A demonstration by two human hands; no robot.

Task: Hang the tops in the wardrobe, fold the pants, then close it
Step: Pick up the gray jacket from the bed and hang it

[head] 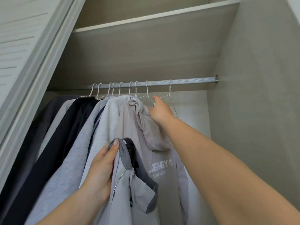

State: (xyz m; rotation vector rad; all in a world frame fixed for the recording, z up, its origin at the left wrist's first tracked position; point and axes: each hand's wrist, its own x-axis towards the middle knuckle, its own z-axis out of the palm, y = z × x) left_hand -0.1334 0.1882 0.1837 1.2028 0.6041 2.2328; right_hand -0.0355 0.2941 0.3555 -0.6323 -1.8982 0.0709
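Observation:
My left hand [100, 166] grips a light grey zip top [129, 192] by its darker ribbed collar, held up in front of the hanging clothes. My right hand [159, 111] reaches up to an empty white wire hanger [147, 98] on the metal rail [178, 81]; its fingers are hidden behind the hand, so the hold on the hanger is unclear. A second bare hanger [170, 95] hangs just right of it. Several tops hang at the left, the nearest a grey hoodie [123, 120] printed "ENERGY".
The wardrobe's sliding door [24, 62] stands open at the left. A shelf [154, 15] runs above the rail. The wardrobe side wall [253, 95] closes off the right, with bare rail between it and the last hanger.

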